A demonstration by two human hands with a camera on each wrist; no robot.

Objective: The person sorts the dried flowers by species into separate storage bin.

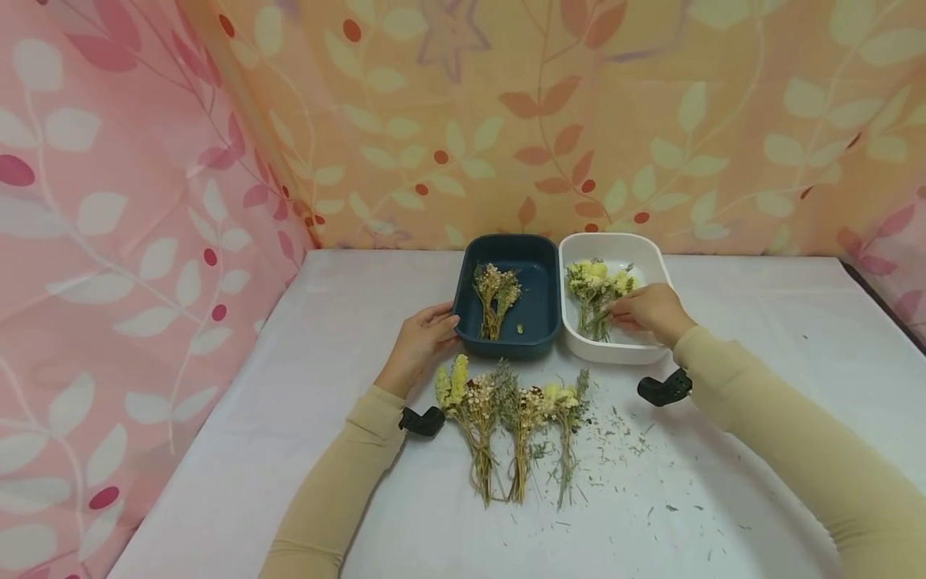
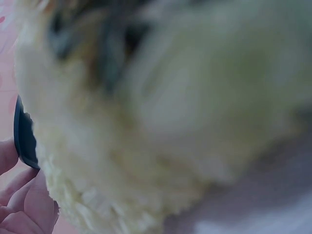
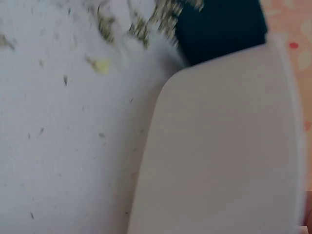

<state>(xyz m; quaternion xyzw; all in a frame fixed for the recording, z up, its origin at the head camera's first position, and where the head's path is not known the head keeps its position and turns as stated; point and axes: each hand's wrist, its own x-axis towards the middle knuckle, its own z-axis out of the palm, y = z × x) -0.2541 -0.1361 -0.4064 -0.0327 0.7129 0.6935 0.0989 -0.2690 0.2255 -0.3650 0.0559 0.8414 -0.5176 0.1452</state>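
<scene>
In the head view, my left hand (image 1: pixel 423 342) grips the left side of a dark blue tray (image 1: pixel 538 350) near its front corner. In the left wrist view, the thumb and curled fingers (image 2: pixel 36 204) meet that tray's edge, while blurred pale blossoms fill most of the picture. Inside the blue tray lies a dried flower bunch (image 1: pixel 495 297). Over the white tray (image 1: pixel 615 352), my right hand (image 1: pixel 651 312) pinches the stems of a yellow dried flower bunch (image 1: pixel 595 281); its fingertips are partly hidden. The right wrist view shows mostly the white tray's outer wall (image 3: pixel 224 146).
Three dried bunches lie in a row before the trays: a left one (image 1: pixel 477 410), a middle one (image 1: pixel 519 426) and a right one (image 1: pixel 567 426). Crumbled plant bits (image 1: pixel 615 434) scatter across the white table (image 1: pixel 405 515). A patterned cloth (image 1: pixel 492 121) hangs behind.
</scene>
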